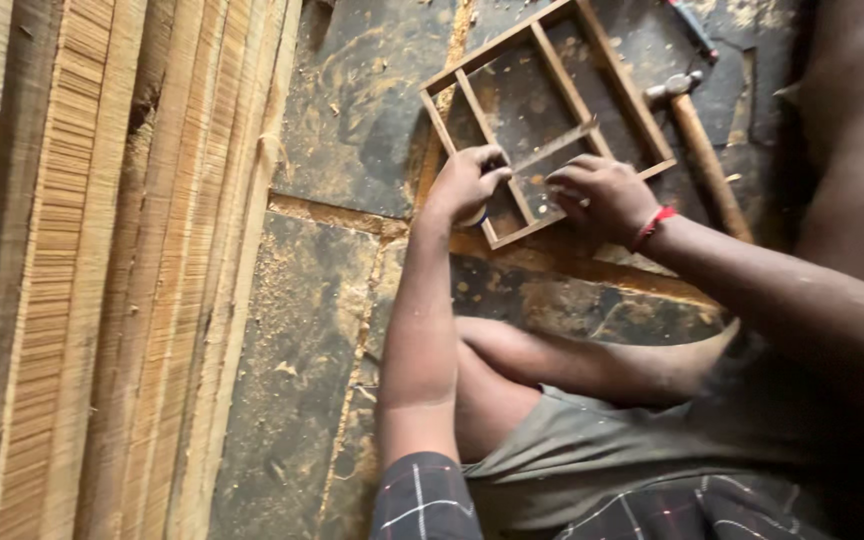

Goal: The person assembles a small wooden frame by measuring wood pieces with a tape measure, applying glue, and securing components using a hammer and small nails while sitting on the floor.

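Note:
A small wooden frame (537, 60) made of thin slats, with inner dividers, lies flat on the dark stone floor. My left hand (465, 183) grips its near left corner, fingers curled over the slat, with a small pale object partly hidden under the palm. My right hand (600, 193), with a red band at the wrist, rests on the frame's near edge and pinches a loose thin slat (555, 146) that lies across the dividers.
A hammer (704, 150) with a wooden handle lies to the right of the frame. A stack of long wooden planks (102, 270) fills the left side. Sawdust covers the stone floor (352, 120). My bent knee (552, 360) is below the hands.

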